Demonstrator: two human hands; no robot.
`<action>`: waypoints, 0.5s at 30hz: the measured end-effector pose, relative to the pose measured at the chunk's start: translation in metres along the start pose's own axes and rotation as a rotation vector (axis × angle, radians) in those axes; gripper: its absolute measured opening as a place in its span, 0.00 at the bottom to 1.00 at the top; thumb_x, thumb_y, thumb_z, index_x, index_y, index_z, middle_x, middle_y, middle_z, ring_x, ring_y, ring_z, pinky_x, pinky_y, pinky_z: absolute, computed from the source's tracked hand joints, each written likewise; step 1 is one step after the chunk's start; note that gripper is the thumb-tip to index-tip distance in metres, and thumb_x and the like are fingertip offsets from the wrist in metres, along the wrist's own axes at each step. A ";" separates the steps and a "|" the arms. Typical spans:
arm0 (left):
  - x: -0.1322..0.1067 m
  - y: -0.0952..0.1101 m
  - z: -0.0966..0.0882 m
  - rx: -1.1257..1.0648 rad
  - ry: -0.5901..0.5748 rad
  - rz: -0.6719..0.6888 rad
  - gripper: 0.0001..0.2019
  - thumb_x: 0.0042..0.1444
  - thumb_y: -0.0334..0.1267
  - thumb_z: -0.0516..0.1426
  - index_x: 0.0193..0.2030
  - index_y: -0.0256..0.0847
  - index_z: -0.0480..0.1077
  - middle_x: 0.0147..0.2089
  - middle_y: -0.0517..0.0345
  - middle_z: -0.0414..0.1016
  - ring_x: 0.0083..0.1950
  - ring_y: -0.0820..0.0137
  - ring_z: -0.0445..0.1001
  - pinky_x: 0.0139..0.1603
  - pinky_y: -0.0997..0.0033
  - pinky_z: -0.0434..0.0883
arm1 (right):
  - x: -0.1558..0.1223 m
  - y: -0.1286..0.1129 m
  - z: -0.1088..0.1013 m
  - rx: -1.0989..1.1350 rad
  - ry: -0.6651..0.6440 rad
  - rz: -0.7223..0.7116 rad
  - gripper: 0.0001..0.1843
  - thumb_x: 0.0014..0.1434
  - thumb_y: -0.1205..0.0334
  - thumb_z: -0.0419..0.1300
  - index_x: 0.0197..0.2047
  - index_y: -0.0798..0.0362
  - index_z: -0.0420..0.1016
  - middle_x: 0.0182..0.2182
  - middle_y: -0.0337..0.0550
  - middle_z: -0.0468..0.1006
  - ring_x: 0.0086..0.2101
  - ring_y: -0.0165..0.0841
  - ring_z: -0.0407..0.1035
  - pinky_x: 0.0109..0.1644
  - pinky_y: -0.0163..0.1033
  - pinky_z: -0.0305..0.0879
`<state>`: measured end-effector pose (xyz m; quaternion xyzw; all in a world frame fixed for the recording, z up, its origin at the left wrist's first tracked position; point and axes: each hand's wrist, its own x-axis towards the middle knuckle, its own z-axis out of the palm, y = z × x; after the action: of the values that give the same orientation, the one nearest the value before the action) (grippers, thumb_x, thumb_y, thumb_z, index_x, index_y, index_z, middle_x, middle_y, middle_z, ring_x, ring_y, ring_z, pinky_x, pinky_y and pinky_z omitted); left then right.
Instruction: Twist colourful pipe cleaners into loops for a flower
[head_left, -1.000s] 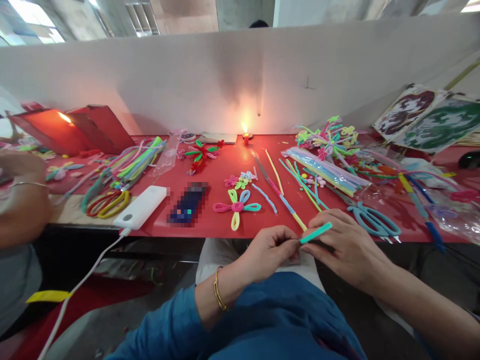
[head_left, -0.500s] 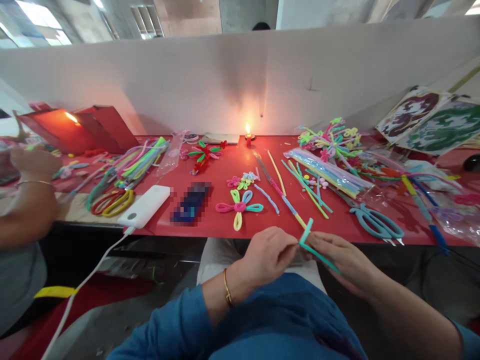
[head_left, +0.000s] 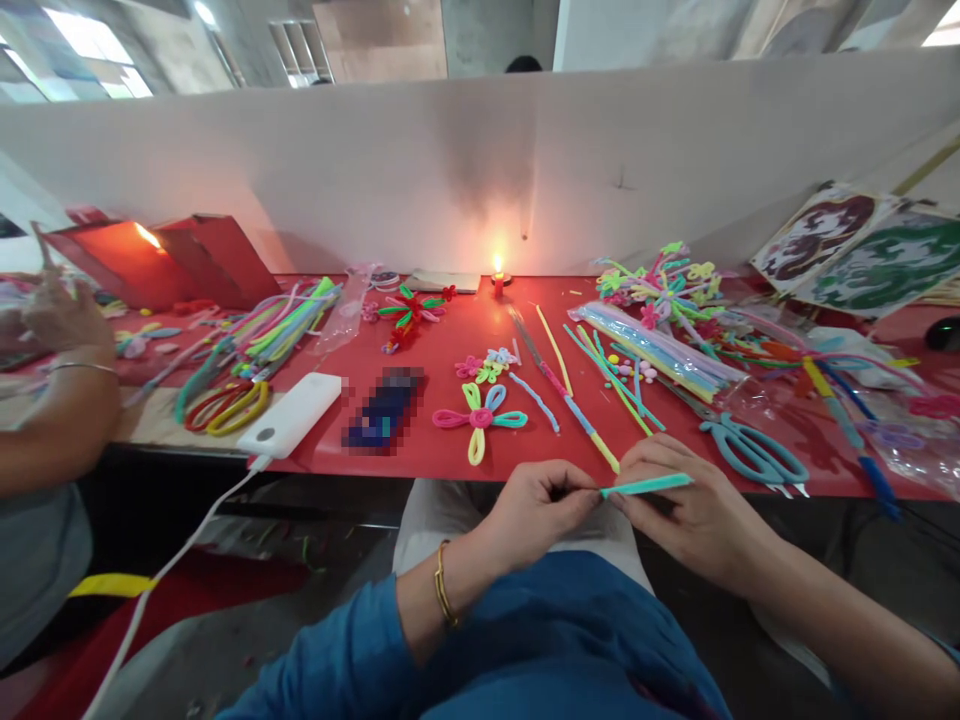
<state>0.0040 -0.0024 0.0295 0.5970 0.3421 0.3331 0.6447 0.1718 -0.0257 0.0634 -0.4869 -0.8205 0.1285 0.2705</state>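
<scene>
Step in hand: shaping a teal pipe cleaner (head_left: pixel 646 486), held at lower centre of the frame, just below the red table (head_left: pixel 450 330) edge. Left hand (head_left: pixel 536 505) pinches its near end, fingers closed; right hand (head_left: pixel 690 505) grips the stem, which lies level. Any further bend calls for a firm pinch at the fold. Stem: thin, fuzzy, straight, judged pliable

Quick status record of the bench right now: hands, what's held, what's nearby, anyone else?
left hand: pinches one end of the teal pipe cleaner
right hand: grips the same piece, lying level across its fingers
nearest on red table: teal scissors right of the hands; looped flower ahead of left hand
further back: lit candle by the wall; white power bank at left
other person: co-worker's hand, far left
</scene>
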 end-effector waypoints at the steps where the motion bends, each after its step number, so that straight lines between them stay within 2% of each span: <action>1: 0.000 -0.001 -0.001 0.066 0.006 0.052 0.07 0.49 0.36 0.53 0.25 0.34 0.68 0.19 0.66 0.60 0.19 0.81 0.54 0.21 0.80 0.56 | 0.000 0.000 0.001 0.081 -0.037 0.070 0.11 0.54 0.63 0.53 0.22 0.53 0.68 0.23 0.41 0.68 0.29 0.32 0.63 0.33 0.38 0.59; 2: -0.001 -0.002 -0.001 0.161 0.020 0.135 0.07 0.50 0.35 0.52 0.25 0.35 0.68 0.19 0.65 0.61 0.20 0.80 0.56 0.22 0.79 0.57 | 0.000 -0.001 0.003 0.202 -0.084 0.163 0.12 0.53 0.62 0.53 0.20 0.54 0.67 0.22 0.40 0.67 0.27 0.31 0.62 0.31 0.37 0.59; 4: -0.002 -0.005 -0.003 0.417 0.050 0.384 0.07 0.51 0.33 0.51 0.26 0.35 0.68 0.21 0.62 0.65 0.23 0.78 0.60 0.25 0.78 0.60 | -0.003 -0.003 0.009 0.544 -0.166 0.405 0.13 0.52 0.59 0.53 0.19 0.54 0.65 0.19 0.37 0.64 0.23 0.29 0.61 0.27 0.35 0.58; 6: -0.002 -0.008 -0.003 0.644 0.062 0.636 0.09 0.52 0.31 0.50 0.26 0.36 0.69 0.22 0.59 0.67 0.25 0.76 0.62 0.29 0.75 0.61 | -0.007 -0.005 0.017 0.902 -0.184 0.613 0.12 0.51 0.57 0.54 0.21 0.55 0.66 0.19 0.37 0.65 0.22 0.29 0.61 0.27 0.35 0.59; 7: -0.002 -0.009 -0.003 0.701 0.073 0.709 0.09 0.52 0.31 0.50 0.26 0.36 0.69 0.22 0.59 0.67 0.25 0.76 0.62 0.30 0.75 0.62 | -0.009 -0.006 0.021 1.034 -0.169 0.669 0.12 0.51 0.56 0.54 0.23 0.55 0.67 0.19 0.37 0.66 0.23 0.29 0.62 0.28 0.35 0.60; 8: -0.002 -0.010 -0.004 0.708 0.092 0.721 0.09 0.52 0.31 0.50 0.25 0.36 0.69 0.22 0.59 0.67 0.25 0.76 0.62 0.30 0.75 0.61 | -0.011 -0.006 0.024 1.106 -0.145 0.690 0.12 0.51 0.55 0.54 0.24 0.55 0.67 0.20 0.38 0.67 0.24 0.30 0.63 0.30 0.36 0.62; 9: -0.002 -0.011 -0.004 0.664 0.120 0.665 0.08 0.51 0.31 0.51 0.25 0.36 0.69 0.21 0.60 0.66 0.24 0.76 0.61 0.28 0.75 0.61 | -0.013 -0.005 0.026 1.104 -0.126 0.681 0.13 0.52 0.55 0.53 0.24 0.54 0.67 0.20 0.39 0.68 0.25 0.31 0.64 0.31 0.37 0.62; 11: -0.001 -0.010 -0.004 0.458 0.180 0.402 0.06 0.49 0.33 0.52 0.25 0.36 0.68 0.20 0.62 0.64 0.22 0.78 0.59 0.24 0.77 0.59 | -0.016 0.000 0.025 0.889 -0.075 0.597 0.14 0.54 0.54 0.52 0.24 0.54 0.67 0.20 0.39 0.69 0.24 0.31 0.65 0.30 0.37 0.63; 13: 0.001 -0.009 -0.005 0.193 0.194 0.105 0.07 0.49 0.36 0.53 0.26 0.35 0.66 0.19 0.64 0.61 0.20 0.80 0.56 0.20 0.79 0.55 | -0.017 0.006 0.019 0.489 0.052 0.408 0.12 0.54 0.56 0.53 0.25 0.53 0.69 0.22 0.40 0.70 0.25 0.32 0.65 0.30 0.37 0.62; 15: 0.002 -0.006 -0.004 0.002 0.156 -0.066 0.08 0.47 0.39 0.54 0.25 0.35 0.65 0.19 0.66 0.60 0.20 0.81 0.54 0.20 0.80 0.53 | -0.016 0.010 0.010 0.108 0.184 0.148 0.07 0.53 0.60 0.55 0.30 0.52 0.72 0.27 0.43 0.73 0.30 0.35 0.66 0.35 0.39 0.62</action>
<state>0.0014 0.0011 0.0228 0.5584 0.4110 0.3570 0.6260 0.1798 -0.0345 0.0456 -0.5408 -0.7460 0.1469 0.3599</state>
